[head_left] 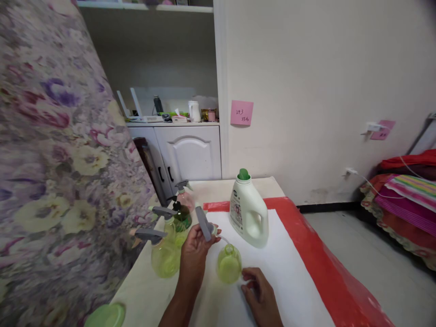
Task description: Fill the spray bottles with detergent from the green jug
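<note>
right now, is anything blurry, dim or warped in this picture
Head view: the shelf recess is dimmer than the wall, and the top right corner darkens; head view: small print on the jug is too soft to read; head view: likely wide-angle stretch, the curtain leaning at left.

My right hand [260, 295] could slide rightward over the flat white sheet [291, 277]; leftward, a round translucent yellow-green bottle [229, 269] blocks it. Farther ahead stands a pale-green plastic jug [244, 215] (a bulky one). On my left, grey-headed yellow-green spray bottles [164, 261] crowd, their gaps seemingly narrow.
</note>
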Demonstrator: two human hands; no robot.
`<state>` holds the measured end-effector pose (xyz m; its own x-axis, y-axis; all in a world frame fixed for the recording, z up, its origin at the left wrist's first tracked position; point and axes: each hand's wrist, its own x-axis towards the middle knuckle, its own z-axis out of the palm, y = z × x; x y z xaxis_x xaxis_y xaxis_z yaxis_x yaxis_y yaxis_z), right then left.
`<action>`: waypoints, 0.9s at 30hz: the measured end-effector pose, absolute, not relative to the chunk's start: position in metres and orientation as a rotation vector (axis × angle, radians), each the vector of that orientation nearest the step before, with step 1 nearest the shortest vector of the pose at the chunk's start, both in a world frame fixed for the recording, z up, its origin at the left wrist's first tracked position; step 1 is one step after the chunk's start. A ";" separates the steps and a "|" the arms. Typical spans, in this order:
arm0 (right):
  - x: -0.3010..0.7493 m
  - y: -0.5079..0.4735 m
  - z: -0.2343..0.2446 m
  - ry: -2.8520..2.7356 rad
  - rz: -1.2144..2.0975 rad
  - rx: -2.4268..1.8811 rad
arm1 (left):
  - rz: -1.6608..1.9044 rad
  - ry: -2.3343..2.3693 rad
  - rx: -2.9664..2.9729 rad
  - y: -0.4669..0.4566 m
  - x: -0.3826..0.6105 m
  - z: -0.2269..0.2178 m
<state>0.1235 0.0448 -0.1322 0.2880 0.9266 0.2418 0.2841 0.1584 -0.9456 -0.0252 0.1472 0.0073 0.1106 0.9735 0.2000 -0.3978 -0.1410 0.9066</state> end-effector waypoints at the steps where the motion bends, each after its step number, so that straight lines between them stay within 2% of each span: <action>1: 0.124 0.045 -0.132 -1.237 0.689 -1.366 | 1.346 0.731 1.141 0.147 -0.024 0.003; 7: 0.124 0.046 -0.131 -1.220 0.706 -1.355 | 1.110 0.830 1.467 0.146 -0.017 -0.022; 21: 0.122 0.046 -0.127 -1.175 0.758 -1.374 | 1.012 0.987 1.769 0.144 -0.016 -0.019; 27: 0.122 0.059 -0.107 -1.163 0.719 -1.442 | 0.952 0.950 1.733 0.145 -0.018 -0.031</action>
